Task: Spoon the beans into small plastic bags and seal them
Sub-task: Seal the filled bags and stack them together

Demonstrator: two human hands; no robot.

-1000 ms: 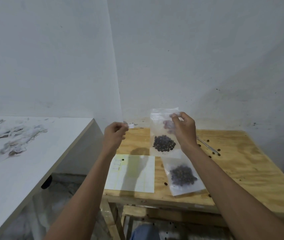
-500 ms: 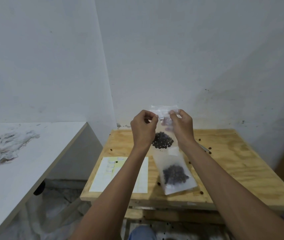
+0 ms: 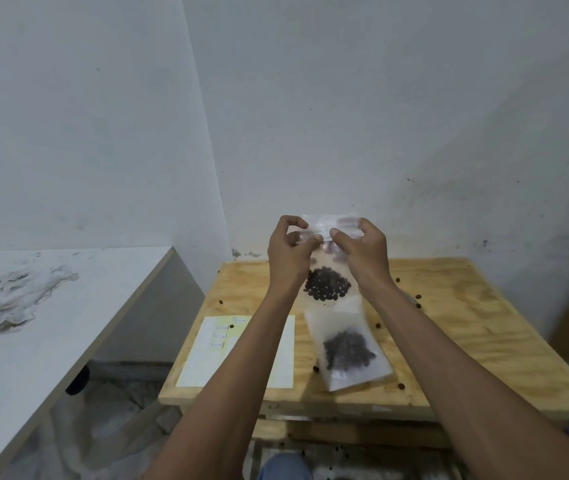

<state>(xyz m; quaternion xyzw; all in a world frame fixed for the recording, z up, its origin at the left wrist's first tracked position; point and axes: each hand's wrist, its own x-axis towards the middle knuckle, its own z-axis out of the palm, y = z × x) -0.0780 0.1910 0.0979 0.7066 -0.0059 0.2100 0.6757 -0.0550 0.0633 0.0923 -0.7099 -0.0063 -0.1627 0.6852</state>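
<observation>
Both hands: left hand (image 3: 290,251) has come in beside right hand (image 3: 362,251); each pinches the top strip of the small clear plastic bag of dark beans (image 3: 326,287).
Bag position: raised above the plywood table (image 3: 449,323).
Meaning: sealing is apparently starting.
Other bag: second filled clear bag (image 3: 348,348) lies on the table.

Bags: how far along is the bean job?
Done, apparently: one bag of beans lies on the table; whether it is sealed is unclear. In hand: left hand and right hand pinch the top of a second bag, beans inside. Left: finish that seal; loose beans lie scattered.
</observation>
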